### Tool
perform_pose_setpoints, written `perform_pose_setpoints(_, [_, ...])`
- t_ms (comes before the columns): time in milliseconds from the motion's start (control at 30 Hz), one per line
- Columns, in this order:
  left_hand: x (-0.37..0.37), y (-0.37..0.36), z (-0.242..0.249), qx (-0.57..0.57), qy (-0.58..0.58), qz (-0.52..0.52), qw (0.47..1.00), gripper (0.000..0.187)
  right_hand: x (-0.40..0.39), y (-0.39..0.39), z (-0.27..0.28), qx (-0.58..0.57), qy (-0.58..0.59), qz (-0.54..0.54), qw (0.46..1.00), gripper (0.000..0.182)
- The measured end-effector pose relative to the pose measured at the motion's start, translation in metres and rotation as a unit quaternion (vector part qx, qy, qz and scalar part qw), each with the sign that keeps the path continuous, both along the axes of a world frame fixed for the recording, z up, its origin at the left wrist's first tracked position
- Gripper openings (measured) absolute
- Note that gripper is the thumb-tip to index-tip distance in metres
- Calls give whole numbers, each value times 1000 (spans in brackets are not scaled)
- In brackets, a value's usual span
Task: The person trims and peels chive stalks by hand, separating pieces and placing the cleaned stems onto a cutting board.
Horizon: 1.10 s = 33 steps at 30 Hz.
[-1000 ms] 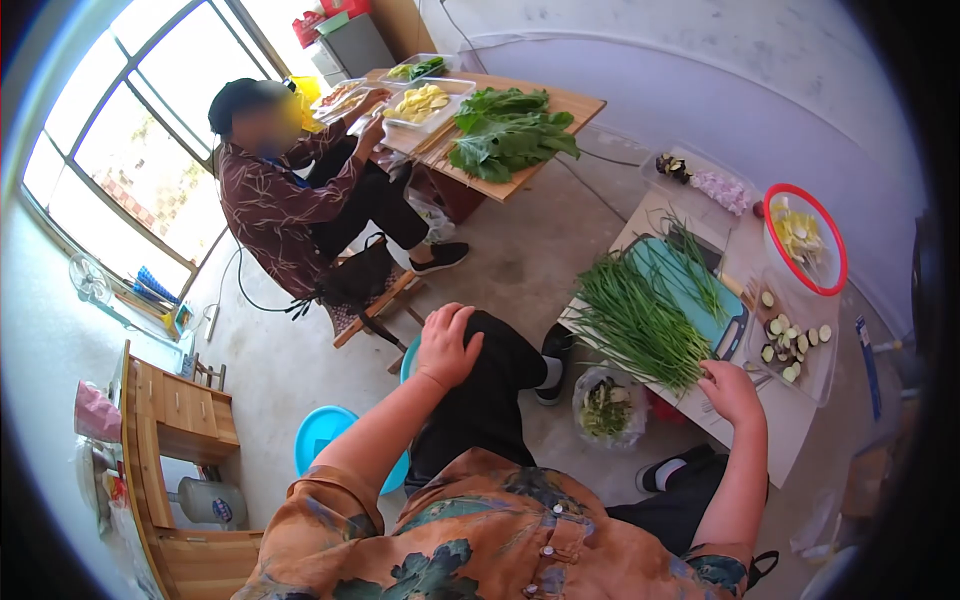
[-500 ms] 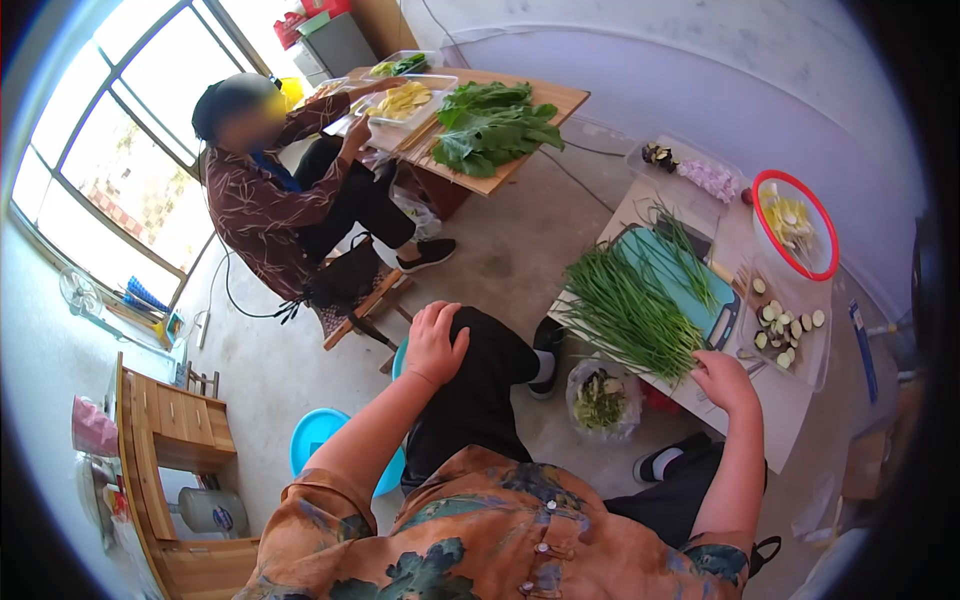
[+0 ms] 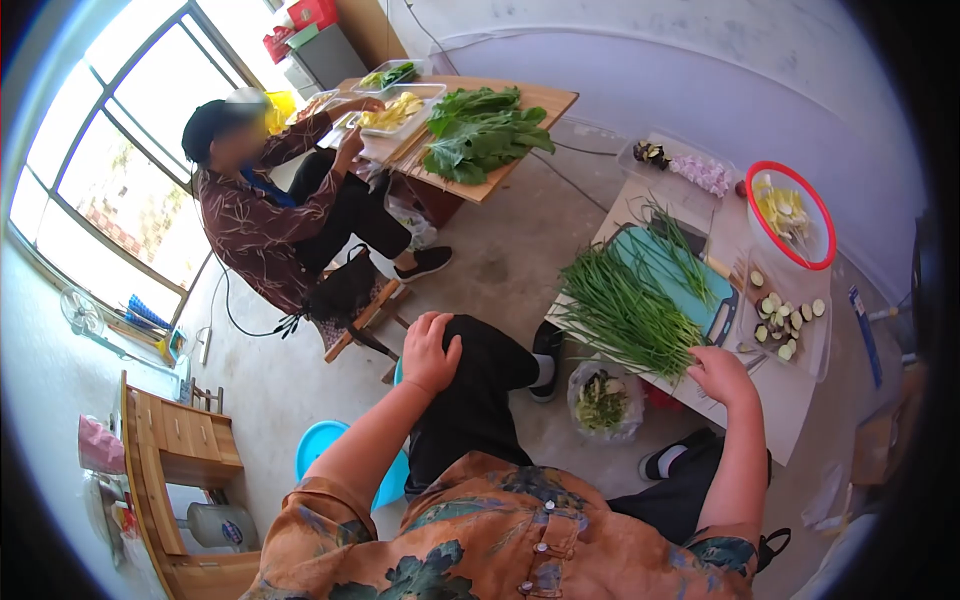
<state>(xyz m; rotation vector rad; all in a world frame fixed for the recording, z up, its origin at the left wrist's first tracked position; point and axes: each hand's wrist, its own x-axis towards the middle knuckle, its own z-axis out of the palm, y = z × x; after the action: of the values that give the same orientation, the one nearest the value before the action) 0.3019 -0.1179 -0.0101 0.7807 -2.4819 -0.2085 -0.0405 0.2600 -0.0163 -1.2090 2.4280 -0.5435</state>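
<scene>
Your right hand is between three and four o'clock in your view, its fingers curled at the stem ends of the long green stalks — whether they pinch any, I can't tell. Those stalks lie at three o'clock as a loose bunch on the pale table, with a thinner lot strewn across the turquoise cutting board. Your left hand holds nothing; it rests palm down on your knee, just toward seven o'clock from the centre, fingers loosely extended. From the bunch, you have a red-rimmed bowl of yellow pieces at two o'clock, dark-skinned round slices at three, and a clear bag of green scraps at seven. Another person sits at ten o'clock in your view, and broad leafy greens lie at twelve.
</scene>
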Motion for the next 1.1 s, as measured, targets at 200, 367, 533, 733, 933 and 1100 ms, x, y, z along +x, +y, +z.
perform_pose_setpoints(200, [-10, 5, 4, 0, 12, -29, 999, 36, 0, -7, -1, 8, 4, 6, 1000, 35])
perform_pose_setpoints(367, [-2, -2, 0, -2, 15, -17, 1000, 34, 3, -7, 4, 18, 1, 0, 1000, 34])
perform_pose_setpoints(533, [14, -12, -5, 13, -4, 17, 1000, 32, 0, -1, -2, 9, 7, -3, 1000, 39])
perform_pose_setpoints(733, [15, -15, -8, 15, -10, 26, 999, 31, -3, 3, -9, -1, 24, 10, 1000, 39])
perform_pose_setpoints(933, [9, -11, -4, 9, -1, 14, 1000, 31, -3, 5, -9, -1, 22, 10, 1000, 37])
perform_pose_setpoints(1100, [12, -13, -6, 9, 0, 20, 1000, 30, -4, 8, -10, 11, 21, 10, 1000, 37])
